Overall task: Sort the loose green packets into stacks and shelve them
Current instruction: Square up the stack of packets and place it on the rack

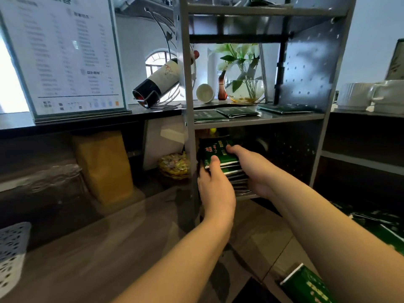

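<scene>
Gripping glossy flat packet stack (220, 157), both hands, metal shelf (258, 122).

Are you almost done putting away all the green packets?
Partly. Three low piles of green packets already lie on the middle shelf. Right now the left hand and right hand grip a stack of packets from both sides at the lower shelf level. Loose packets on the counter, at the right and bottom edges, are left to sort.
</scene>
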Motion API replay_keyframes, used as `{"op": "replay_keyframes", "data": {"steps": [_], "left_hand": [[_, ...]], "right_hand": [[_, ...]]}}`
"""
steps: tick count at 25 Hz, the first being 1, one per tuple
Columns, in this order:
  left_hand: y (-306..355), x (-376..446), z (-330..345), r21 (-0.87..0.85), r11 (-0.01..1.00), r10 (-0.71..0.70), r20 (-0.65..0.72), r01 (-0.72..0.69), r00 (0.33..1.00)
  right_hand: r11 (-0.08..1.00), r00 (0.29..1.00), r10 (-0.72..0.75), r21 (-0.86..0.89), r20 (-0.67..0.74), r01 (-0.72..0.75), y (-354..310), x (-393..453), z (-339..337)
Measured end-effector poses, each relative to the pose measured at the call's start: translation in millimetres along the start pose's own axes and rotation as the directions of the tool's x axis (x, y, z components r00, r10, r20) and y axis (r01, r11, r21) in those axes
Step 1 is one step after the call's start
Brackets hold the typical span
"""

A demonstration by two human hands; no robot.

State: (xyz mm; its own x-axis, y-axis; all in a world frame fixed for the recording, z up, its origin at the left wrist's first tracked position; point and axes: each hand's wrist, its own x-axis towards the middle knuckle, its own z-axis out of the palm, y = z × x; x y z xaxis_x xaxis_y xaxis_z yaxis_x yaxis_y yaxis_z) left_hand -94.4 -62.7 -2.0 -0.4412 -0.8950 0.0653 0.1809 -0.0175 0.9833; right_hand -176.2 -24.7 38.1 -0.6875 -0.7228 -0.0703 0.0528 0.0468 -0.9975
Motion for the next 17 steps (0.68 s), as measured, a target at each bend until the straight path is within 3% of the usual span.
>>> {"op": "replay_keyframes", "data": {"steps": [5, 9, 12, 17], "left_hand": [[-11.1, -5.7, -6.6, -0.127, 0.991, 0.045, -0.005, -0.045, 0.999], [-33.9, -16.0, -18.5, 0.032, 0.967, 0.251, 0.018, -0.252, 0.968], [-47.4, -17.0, -29.0, -0.003, 0.946, 0.324, -0.052, -0.325, 0.945], [-53.6, -4.0, -46.6, 0.219, 0.825, 0.558, -0.170, -0.521, 0.812]], "right_hand": [[1.000, 1.000, 0.009, 0.004, 0.006, -0.009, 5.0, 9.5, 5.0], [1.000, 1.000, 0.014, 0.001, -0.015, -0.014, 8.3, 14.1, 6.6], [0.999, 1.000, 0.021, 0.037, -0.004, -0.021, 9.9, 13.1, 5.5], [0.995, 0.998, -0.054, 0.088, -0.020, 0.056, 16.7, 13.8, 7.2]]}}
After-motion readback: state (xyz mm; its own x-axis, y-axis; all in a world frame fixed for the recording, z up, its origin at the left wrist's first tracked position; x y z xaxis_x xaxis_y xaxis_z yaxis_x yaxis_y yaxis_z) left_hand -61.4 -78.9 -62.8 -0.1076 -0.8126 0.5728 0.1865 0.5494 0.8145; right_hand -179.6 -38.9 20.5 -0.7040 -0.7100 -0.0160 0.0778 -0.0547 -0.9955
